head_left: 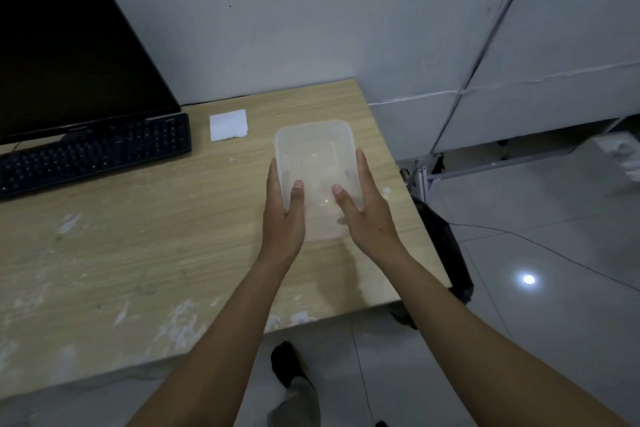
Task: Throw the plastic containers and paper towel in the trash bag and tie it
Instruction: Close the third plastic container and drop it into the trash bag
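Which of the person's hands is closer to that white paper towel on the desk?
Left. The left hand grips the container's side facing the paper towel; the right hand holds the far side.

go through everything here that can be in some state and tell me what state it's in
plastic container: open, empty, held by both hands
left hand: gripping container's left side
right hand: gripping its right side
paper towel: flat on desk, untouched
trash bag: beside desk, untied
monitor: dark
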